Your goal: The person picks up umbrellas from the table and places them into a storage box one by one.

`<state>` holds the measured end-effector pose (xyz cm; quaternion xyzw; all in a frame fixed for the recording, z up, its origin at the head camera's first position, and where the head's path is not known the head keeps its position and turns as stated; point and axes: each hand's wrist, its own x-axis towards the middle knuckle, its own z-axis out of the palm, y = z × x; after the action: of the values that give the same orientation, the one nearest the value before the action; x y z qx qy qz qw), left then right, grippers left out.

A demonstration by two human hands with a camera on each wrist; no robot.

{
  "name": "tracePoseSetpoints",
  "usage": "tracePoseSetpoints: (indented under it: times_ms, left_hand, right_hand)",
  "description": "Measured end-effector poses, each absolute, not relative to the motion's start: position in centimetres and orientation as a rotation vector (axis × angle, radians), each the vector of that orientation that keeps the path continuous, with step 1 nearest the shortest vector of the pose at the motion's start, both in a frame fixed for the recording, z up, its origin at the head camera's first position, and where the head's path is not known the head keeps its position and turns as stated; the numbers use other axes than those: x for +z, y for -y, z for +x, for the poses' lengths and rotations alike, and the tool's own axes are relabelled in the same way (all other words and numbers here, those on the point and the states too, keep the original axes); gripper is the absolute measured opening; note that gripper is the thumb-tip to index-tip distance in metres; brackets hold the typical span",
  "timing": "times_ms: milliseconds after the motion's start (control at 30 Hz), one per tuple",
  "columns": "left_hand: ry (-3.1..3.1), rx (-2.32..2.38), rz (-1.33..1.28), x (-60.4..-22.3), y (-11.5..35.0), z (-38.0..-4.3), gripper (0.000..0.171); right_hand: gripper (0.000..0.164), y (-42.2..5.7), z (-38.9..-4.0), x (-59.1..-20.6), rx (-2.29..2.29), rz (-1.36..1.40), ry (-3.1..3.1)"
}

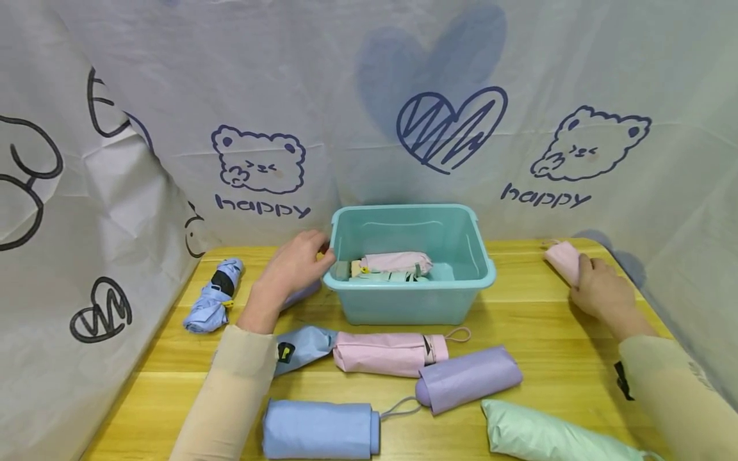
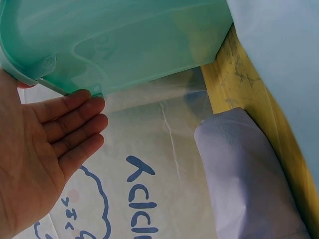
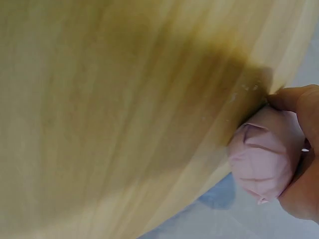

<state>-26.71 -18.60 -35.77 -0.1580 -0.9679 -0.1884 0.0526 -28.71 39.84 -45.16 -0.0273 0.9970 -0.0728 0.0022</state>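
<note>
My right hand [image 1: 602, 288] grips a folded pink umbrella [image 1: 564, 261] near the table's right edge; its rounded, creased end [image 3: 261, 162] faces the right wrist camera. On the other side, my left hand [image 1: 296, 262] is at the left end of a teal plastic bin [image 1: 403, 304]. In the left wrist view its fingers [image 2: 75, 124] are straight, with the tips right at the bin's side below the rim. Inside the bin lie a pink folded umbrella [image 1: 398, 261] and a mint one with dark marks [image 1: 383, 277]. Beneath the left hand, a purple umbrella [image 2: 244, 174] is partly hidden.
A blue umbrella with a black strap [image 1: 213, 298] lies at far left. In front of the bin are a grey-blue umbrella [image 1: 311, 342], a pink one [image 1: 377, 353], a purple one [image 1: 473, 379], a blue one [image 1: 319, 429] and a mint one [image 1: 548, 430]. Printed white cloth [image 1: 357, 173] hangs behind.
</note>
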Motion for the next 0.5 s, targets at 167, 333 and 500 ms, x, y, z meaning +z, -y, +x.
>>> tracePoseSetpoints:
  times_ms: [167,333,500]
  left_hand:
    - [2.938,-0.589,-0.480,-35.88,18.49,-26.68,0.034]
    - [2.936,-0.597,-0.486,-35.89,18.54,-26.67,0.035]
    - [2.938,-0.600,-0.492,-35.89,18.61,-26.69,0.036]
  right_hand:
    - [0.074,-40.04,-28.72,-45.85,-0.249,-0.100,-3.138]
    - [0.073,-40.21,-28.84,-46.16,-0.274,-0.141,-3.162]
    - [0.070,-40.22,-28.81,-46.16,-0.310,-0.159,-3.174]
